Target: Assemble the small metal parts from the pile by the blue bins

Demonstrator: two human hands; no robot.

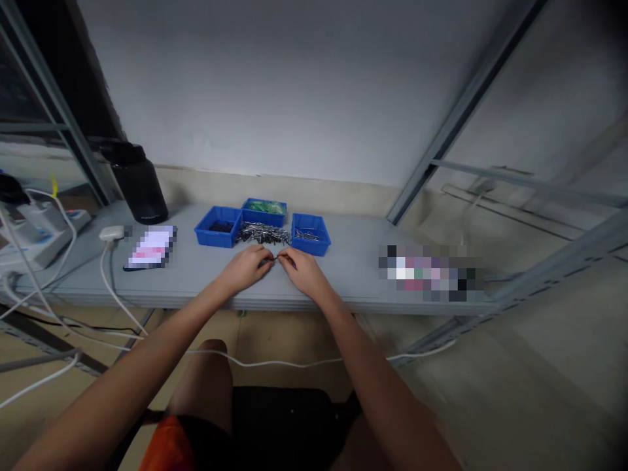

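My left hand (251,266) and my right hand (300,267) meet over the grey shelf, fingertips pinched and almost touching. Between them is a small, thin, dark piece (275,258), too small to name; the fingers of both hands close on its ends. Just beyond lies a loose pile of thin metal rods (265,232), some with dark ends. Left of the pile, a blue tray (216,241) holds small black parts. Another blue tray (313,246), to the right, holds several shiny metal rods. Behind the pile, a third blue tray (250,216) contains green and clear plastic-like material.
On the grey shelf (186,281) stand a black bottle (142,186) and, nearer, a phone (152,247) with a lit, blurred screen. A white charger (112,233) and power strip (44,245) trail cables at left. A pixelated item (426,271) lies right. Metal posts (461,118) frame the shelf.
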